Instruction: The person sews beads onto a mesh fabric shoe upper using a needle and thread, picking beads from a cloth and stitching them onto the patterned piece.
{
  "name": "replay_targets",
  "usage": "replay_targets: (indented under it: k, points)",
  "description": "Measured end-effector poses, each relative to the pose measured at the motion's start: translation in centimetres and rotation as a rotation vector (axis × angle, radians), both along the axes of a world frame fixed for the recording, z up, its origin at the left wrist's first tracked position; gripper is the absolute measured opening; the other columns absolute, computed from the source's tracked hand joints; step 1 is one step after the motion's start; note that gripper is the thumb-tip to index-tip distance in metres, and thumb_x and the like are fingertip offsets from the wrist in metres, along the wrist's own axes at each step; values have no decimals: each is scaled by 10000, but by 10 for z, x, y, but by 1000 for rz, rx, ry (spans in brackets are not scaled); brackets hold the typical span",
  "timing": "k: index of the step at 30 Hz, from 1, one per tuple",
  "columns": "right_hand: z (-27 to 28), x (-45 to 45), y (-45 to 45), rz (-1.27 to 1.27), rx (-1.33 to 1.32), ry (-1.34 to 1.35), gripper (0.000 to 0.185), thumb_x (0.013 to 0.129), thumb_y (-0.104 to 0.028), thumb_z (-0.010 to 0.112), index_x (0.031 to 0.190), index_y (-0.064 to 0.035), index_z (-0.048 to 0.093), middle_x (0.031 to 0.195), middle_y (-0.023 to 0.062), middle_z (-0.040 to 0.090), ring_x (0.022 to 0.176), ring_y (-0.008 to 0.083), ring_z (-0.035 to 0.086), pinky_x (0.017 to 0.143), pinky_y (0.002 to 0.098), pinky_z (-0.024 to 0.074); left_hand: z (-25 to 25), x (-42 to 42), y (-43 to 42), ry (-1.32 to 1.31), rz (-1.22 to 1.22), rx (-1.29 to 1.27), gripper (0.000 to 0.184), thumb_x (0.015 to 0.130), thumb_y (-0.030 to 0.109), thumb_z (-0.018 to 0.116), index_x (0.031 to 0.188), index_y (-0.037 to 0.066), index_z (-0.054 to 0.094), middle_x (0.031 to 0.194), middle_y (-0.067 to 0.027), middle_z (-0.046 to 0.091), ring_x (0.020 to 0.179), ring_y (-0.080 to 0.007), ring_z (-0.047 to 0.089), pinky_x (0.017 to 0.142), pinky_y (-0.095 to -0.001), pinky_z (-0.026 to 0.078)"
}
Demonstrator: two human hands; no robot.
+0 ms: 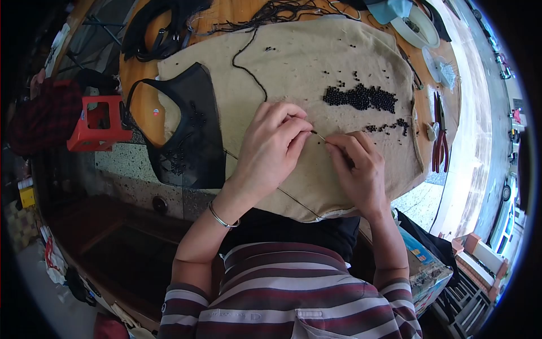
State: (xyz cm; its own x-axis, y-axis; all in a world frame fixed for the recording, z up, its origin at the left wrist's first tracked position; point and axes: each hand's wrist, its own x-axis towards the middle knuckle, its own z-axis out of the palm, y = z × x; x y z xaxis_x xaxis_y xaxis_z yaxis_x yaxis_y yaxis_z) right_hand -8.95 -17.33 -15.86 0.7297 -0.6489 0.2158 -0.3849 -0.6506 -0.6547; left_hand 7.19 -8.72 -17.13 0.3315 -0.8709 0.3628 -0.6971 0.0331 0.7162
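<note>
Over a beige cloth (pixel 293 62) on a wooden table, my left hand (pixel 274 144) pinches the dark end of a cord or bead strand. My right hand (pixel 358 164) pinches a thin needle-like piece (pixel 321 137) whose tip meets that dark end. A black beaded cord (pixel 244 68) runs from the top of the cloth down to behind my left hand. Black beads (pixel 361 97) lie in a pile above my right hand, with smaller groups (pixel 389 126) beside it.
Black sheer fabric (pixel 203 121) lies at the left, with a black strap bundle (pixel 164 34) above it. Red-handled pliers (pixel 438 135) and a white bowl (pixel 418 28) are at the right. A red stool (pixel 96 141) stands near a person's checked sleeve (pixel 48 116).
</note>
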Motion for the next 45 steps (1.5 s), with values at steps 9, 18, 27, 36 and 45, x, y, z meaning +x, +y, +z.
replay_targets:
  k: [9, 18, 27, 36, 45]
  points:
    - [-2, 2, 0, 5, 4, 14, 111, 783, -31, 653, 891, -44, 633, 805, 101, 594, 733, 279, 596, 653, 356, 486, -2, 1, 0, -12, 5, -7, 116, 719, -2, 696, 813, 48, 650, 922, -43, 600, 862, -239, 549, 729, -332, 470]
    - [-1, 4, 0, 8, 16, 7, 111, 782, -28, 649, 890, -36, 627, 811, 112, 596, 749, 287, 598, 667, 357, 486, -4, 1, 0, -36, 3, -21, 117, 715, 2, 697, 812, 49, 652, 921, -42, 600, 866, -242, 552, 724, -335, 474]
    - [2, 7, -1, 31, 10, 13, 93, 789, -27, 641, 880, -31, 619, 812, 116, 588, 759, 295, 592, 675, 364, 480, -3, 3, 2, -10, -8, 15, 109, 718, 15, 698, 819, 52, 677, 939, -34, 609, 862, -215, 544, 748, -325, 475]
    - [3, 8, -3, 55, -5, 35, 82, 785, -18, 635, 863, -30, 614, 792, 111, 561, 745, 291, 572, 672, 369, 468, -2, 8, 6, -21, -69, 41, 131, 722, 13, 689, 846, 49, 675, 1013, -51, 601, 927, -229, 540, 801, -323, 469]
    - [4, 5, -3, 81, -30, 48, 87, 770, -11, 638, 849, -37, 615, 785, 103, 554, 742, 284, 558, 671, 365, 461, 2, 10, 15, 42, -68, 59, 124, 724, 3, 660, 835, 27, 610, 1114, -81, 578, 1021, -273, 527, 866, -360, 440]
